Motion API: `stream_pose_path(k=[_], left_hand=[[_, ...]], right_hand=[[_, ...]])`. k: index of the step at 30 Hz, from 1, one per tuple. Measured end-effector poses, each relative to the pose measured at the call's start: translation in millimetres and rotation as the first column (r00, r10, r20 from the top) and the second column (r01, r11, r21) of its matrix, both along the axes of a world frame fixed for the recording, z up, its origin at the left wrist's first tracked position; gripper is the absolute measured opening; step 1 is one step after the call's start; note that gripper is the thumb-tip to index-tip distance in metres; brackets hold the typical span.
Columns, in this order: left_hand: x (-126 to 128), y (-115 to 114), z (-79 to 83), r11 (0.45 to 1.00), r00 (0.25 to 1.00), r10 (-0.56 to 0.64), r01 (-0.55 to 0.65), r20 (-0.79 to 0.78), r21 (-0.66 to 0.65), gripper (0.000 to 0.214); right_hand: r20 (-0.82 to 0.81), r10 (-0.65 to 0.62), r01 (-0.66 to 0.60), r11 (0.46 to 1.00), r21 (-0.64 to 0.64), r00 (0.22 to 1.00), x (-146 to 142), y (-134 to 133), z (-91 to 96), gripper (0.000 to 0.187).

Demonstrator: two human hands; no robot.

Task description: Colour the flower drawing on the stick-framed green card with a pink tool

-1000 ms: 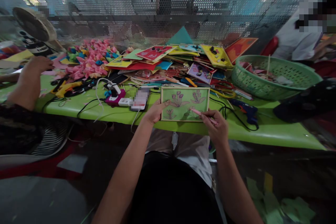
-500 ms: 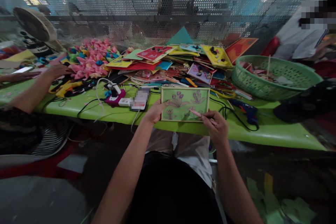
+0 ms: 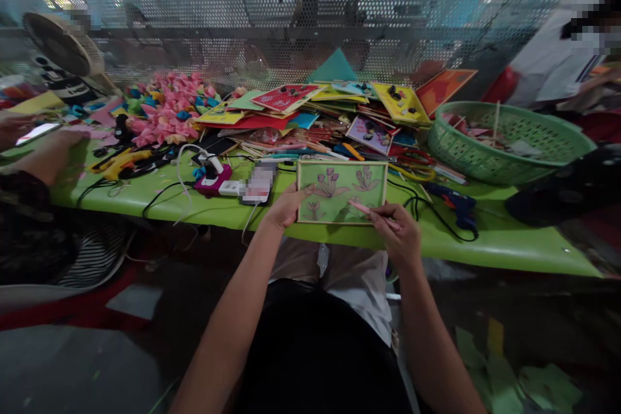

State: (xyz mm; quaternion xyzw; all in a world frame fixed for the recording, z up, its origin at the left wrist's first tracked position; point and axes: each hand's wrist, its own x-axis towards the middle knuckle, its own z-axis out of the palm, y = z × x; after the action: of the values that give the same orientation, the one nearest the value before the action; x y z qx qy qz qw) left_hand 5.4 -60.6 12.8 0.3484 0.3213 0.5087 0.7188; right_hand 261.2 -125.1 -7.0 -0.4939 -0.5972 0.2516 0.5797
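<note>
A green picture card [image 3: 343,207] with a pale frame and several purple and pink flower drawings is held up at the table's front edge. My left hand [image 3: 287,206] grips its left side, thumb on the front. In my right hand [image 3: 402,233] is a pink pen [image 3: 359,206], pinched between the fingers, its tip at the lower right flower. Left of the card lie a phone [image 3: 259,182], partly blurred out, and a purple power adapter [image 3: 214,180] with white plugs. A dark blue glue gun [image 3: 456,206] rests to the right.
Behind the card spreads a heap of coloured cards [image 3: 291,98], pens and sticks. Pink paper flowers [image 3: 167,107] are piled to its left. A green basket [image 3: 514,171] stands at right. A yellow glue gun [image 3: 127,162] and a co-worker's arm [image 3: 48,155] are at left.
The co-worker's hand at the left has drawn back from the pink flowers toward a phone. My hands, the card and the pen show almost no movement.
</note>
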Motion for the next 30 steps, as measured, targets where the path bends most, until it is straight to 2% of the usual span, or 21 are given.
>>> stream_pose_path(k=[5,18,26,30], left_hand=[[-0.7,-0.4,0.1,1.0,1.0,0.012,-0.012,-0.023,-0.011,0.054],[0.7,-0.3,0.7,1.0,1.0,-0.007,0.007,-0.022,0.017,0.065],[1.2,-2.5,7.1,1.0,1.0,-0.003,0.002,-0.024,-0.03,0.051],[0.9,-1.9,5.2,1.0,1.0,0.001,-0.001,-0.02,-0.018,0.055]], right_hand=[[-0.007,0.005,-0.005,1.0,0.003,1.0,-0.6,0.0,-0.7,0.015],[0.032,0.036,-0.035,0.999,-0.002,0.999,-0.7,1.6,-2.1,0.017],[-0.003,-0.057,0.057,0.998,0.004,0.998,-1.5,1.1,-1.7,0.017],[0.014,-0.014,0.013,1.0,0.006,1.0,-1.4,0.1,-1.5,0.017]])
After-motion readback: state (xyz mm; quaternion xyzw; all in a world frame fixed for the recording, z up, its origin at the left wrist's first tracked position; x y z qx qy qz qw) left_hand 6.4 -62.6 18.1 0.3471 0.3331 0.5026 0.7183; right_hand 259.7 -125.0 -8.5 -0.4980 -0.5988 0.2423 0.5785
